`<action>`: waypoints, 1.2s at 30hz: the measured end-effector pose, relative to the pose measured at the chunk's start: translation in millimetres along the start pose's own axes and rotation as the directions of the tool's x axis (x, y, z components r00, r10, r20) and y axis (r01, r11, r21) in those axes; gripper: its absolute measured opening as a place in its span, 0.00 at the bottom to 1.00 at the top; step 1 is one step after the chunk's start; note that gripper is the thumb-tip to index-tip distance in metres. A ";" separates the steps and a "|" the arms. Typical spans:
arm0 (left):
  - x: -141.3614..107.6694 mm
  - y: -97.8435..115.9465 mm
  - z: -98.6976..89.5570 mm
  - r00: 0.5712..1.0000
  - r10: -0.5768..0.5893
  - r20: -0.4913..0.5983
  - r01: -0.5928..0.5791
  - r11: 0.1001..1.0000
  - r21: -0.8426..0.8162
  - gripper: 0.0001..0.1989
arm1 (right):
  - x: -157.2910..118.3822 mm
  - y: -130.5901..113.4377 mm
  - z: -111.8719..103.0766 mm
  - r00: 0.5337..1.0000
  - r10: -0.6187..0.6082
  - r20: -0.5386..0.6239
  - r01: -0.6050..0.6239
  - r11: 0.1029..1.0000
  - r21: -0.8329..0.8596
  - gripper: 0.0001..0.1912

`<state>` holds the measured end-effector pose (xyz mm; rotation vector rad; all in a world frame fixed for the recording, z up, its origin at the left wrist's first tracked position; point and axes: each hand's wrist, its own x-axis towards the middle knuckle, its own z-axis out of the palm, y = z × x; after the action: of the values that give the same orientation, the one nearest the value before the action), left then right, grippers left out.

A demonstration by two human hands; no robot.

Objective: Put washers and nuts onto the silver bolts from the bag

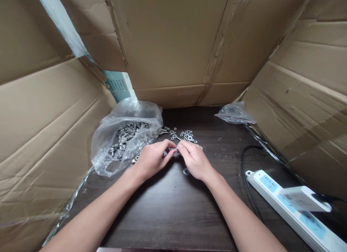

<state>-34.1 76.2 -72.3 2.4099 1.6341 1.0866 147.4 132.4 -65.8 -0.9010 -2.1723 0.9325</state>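
One left hand [151, 157] and one right hand [196, 159] pinch a metal piece [177, 148], axis unclear, over a table [165, 212], well inside its near edge.

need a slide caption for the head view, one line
Left hand and right hand pinch a small metal piece beside an open plastic bag of bolts.

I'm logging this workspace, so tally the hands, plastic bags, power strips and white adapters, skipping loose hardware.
2 hands: left hand, right hand
2 plastic bags: large bag, small bag
1 power strip
1 white adapter
Total: 6
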 end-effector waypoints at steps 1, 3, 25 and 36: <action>0.0 -0.2 -0.1 1.000 -0.005 0.001 0.005 1.000 -0.006 0.05 | -0.1 0.4 0.3 1.000 -0.002 -0.008 0.002 1.000 0.007 0.14; -0.3 -0.6 -0.2 1.000 -0.014 0.005 0.014 1.000 -0.016 0.05 | -0.1 0.7 0.8 1.000 -0.007 -0.018 0.007 1.000 0.023 0.10; -1.2 -2.3 0.9 1.000 -0.005 0.013 0.005 0.999 -0.037 0.04 | -0.5 1.9 0.4 0.999 -0.039 -0.036 0.040 0.999 0.027 0.08; -1.2 -2.5 2.3 1.000 0.009 0.017 -0.008 1.000 -0.025 0.05 | 0.0 1.8 2.1 1.000 -0.030 -0.007 0.030 0.999 -0.031 0.17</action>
<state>-35.0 77.2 -75.6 2.4064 1.5972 1.0782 146.5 132.5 -68.4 -0.8825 -2.1935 0.8820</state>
